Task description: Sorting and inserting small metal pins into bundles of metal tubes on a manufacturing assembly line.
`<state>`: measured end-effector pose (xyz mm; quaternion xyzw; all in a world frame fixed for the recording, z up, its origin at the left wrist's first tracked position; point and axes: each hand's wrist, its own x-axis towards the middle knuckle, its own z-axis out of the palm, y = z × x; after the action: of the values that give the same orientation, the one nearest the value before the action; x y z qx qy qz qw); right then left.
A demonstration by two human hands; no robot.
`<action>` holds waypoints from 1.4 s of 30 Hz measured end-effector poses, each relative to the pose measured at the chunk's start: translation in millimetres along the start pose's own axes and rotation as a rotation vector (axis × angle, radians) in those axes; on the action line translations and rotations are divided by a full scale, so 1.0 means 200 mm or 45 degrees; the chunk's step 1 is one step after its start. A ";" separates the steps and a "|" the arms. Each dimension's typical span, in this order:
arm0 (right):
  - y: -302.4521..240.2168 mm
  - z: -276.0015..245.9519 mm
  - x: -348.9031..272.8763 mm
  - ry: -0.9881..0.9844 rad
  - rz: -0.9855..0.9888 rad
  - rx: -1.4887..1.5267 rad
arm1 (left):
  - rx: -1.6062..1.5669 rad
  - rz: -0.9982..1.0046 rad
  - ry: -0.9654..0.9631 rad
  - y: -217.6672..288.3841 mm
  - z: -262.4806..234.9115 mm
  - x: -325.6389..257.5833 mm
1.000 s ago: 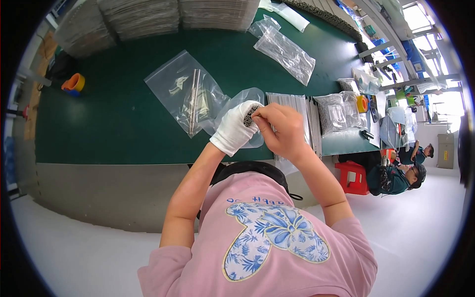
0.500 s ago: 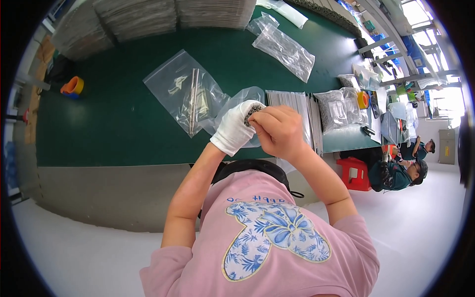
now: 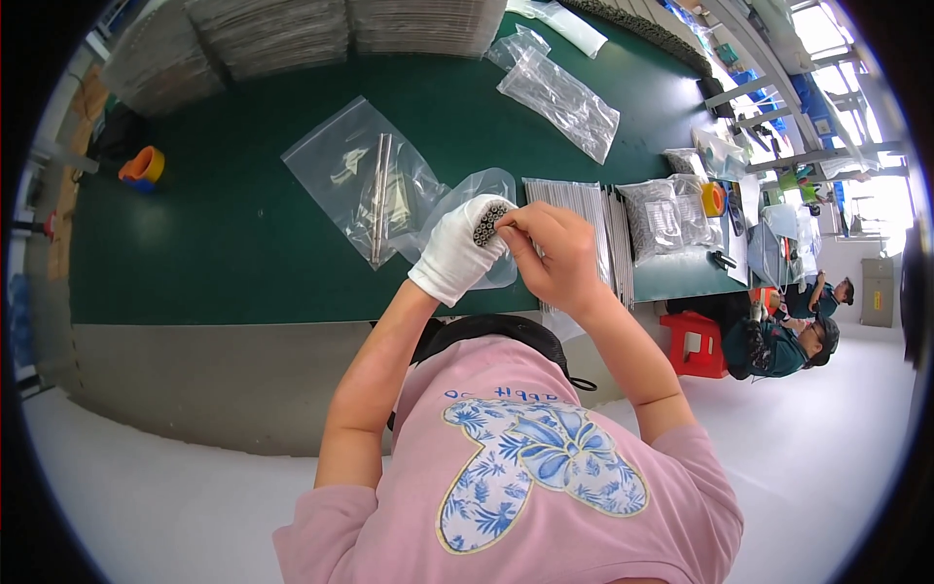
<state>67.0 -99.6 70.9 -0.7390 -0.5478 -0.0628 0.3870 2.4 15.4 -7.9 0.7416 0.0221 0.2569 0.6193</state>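
Head view: green table with clear bags: one holding metal rods just left of hands, long bag toward far edge, grey stack right. Gloved left hand clenched around bundle of small metal tubes, over near edge. Bare right hand pinches at bundle's end.

My bench has a dark green top and a grey front, and it stands on a pale grey floor. Strong daylight comes through the windows on my right, near a red stool.
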 end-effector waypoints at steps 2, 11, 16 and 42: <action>0.00 0.00 0.00 0.003 0.032 -0.010 | 0.002 -0.008 -0.005 0.01 0.00 0.00; -0.01 0.00 0.02 -0.016 -0.127 -0.158 | -0.028 0.017 -0.007 0.00 0.00 0.00; 0.00 0.00 0.00 -0.066 -0.056 -0.082 | -0.023 0.030 -0.024 -0.01 0.01 -0.01; -0.05 -0.03 0.03 -0.242 -0.150 -0.079 | -0.139 0.016 -0.063 -0.04 -0.01 -0.02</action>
<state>62.7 -96.8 82.8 -0.7198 -0.6224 -0.0320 0.3057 0.7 17.6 -16.4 0.7130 -0.0118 0.2431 0.6575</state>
